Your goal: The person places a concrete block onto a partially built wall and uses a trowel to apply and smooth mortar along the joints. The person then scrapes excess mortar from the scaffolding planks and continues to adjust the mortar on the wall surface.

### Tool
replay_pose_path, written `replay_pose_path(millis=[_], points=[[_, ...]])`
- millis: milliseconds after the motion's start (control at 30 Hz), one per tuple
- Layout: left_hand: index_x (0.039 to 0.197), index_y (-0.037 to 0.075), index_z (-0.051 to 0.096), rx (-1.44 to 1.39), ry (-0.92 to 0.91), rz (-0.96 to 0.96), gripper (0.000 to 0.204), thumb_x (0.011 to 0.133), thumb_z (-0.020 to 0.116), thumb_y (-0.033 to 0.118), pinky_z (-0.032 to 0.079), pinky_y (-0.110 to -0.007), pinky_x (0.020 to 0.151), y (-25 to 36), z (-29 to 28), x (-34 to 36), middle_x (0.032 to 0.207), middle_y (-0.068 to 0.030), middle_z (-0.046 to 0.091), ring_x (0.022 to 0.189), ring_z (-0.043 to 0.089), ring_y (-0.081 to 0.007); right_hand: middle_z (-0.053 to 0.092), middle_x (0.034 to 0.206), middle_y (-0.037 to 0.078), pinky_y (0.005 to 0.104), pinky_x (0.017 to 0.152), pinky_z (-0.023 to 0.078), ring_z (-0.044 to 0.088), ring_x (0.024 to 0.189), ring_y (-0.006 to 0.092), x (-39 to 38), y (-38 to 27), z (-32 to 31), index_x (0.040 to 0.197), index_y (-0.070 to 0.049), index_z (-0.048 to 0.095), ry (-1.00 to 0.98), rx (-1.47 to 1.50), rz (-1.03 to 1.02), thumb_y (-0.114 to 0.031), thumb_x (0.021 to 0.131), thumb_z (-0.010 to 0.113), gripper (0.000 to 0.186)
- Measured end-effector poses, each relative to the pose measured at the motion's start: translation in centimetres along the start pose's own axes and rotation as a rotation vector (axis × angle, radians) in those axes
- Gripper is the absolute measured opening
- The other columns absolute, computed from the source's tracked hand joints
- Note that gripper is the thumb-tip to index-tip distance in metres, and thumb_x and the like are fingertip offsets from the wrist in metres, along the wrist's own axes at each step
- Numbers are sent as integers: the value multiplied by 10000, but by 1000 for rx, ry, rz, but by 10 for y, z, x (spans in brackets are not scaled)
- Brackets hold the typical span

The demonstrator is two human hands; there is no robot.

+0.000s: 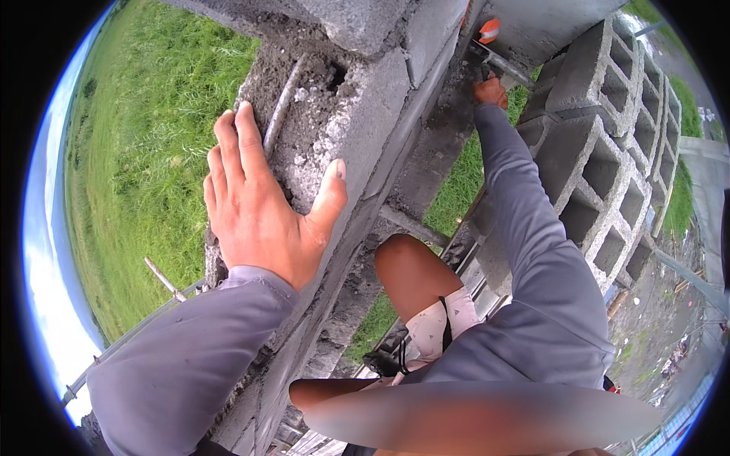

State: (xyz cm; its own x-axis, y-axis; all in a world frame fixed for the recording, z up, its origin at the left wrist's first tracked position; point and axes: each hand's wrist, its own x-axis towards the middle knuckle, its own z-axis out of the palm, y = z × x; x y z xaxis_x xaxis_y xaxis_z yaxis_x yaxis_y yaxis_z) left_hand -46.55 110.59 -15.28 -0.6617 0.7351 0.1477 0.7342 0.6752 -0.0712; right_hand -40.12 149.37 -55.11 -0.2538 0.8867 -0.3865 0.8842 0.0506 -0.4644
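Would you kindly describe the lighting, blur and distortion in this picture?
In the head view, daylight looks soft, the sky brightest at the left; the horizon bows with fisheye distortion; a smeared oval blurs the lower middle; the left hand looks clear, the right hand small in a darker recess.

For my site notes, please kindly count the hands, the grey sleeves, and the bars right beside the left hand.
Left hand and right hand: 2
Grey sleeves: 2
Bar beside left hand: 1
Total: 5
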Motion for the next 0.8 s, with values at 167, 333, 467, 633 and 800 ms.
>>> replay_pose_path(millis=[167, 333, 467, 633, 800], points=[[1477, -62, 294, -35, 17, 15, 960, 819, 673, 525, 300, -532, 1104, -2, 3, -1, 1473, -315, 363, 1317, 397, -485, 656, 1249, 174, 444, 1018, 474, 619, 1163, 397, 7, -18, -12, 1236, -86, 652, 61, 9, 114, -357, 815, 672, 501], [1528, -13, 251, -34, -40, -8, 901, 907, 542, 572, 219, -514, 1181, -2, 0, -1, 1525, -330, 300, 1445, 266, -467, 637, 1257, 229, 442, 1018, 468, 601, 1183, 406, -25, -13, 34, 1202, -67, 671, 168, 437, 397, -377, 816, 632, 497], [1525, -19, 253, -33, -42, -12, 910, 907, 531, 589, 220, -514, 1181, 0, 1, -1, 1524, -331, 301, 1449, 262, -461, 650, 1244, 206, 433, 1027, 465, 606, 1178, 396, -35, 16, 22, 1216, -99, 672, 237, 316, 259, -364, 812, 642, 484], [1519, -28, 260, -39, -36, -6, 914, 907, 522, 598, 221, -514, 1180, -1, 3, -1, 1519, -334, 308, 1451, 265, -454, 627, 1290, 207, 433, 1028, 473, 598, 1198, 389, -35, 42, -11, 1361, -110, 570, 75, 53, 251, -366, 851, 597, 572], [1511, -40, 272, -45, -38, 6, 912, 902, 540, 584, 232, -510, 1175, 0, 0, 0, 1508, -338, 324, 1445, 279, -454, 625, 1295, 206, 435, 1029, 473, 601, 1202, 372, -41, 48, -12, 1355, -177, 595, 124, 98, 246, -424, 844, 605, 568]])
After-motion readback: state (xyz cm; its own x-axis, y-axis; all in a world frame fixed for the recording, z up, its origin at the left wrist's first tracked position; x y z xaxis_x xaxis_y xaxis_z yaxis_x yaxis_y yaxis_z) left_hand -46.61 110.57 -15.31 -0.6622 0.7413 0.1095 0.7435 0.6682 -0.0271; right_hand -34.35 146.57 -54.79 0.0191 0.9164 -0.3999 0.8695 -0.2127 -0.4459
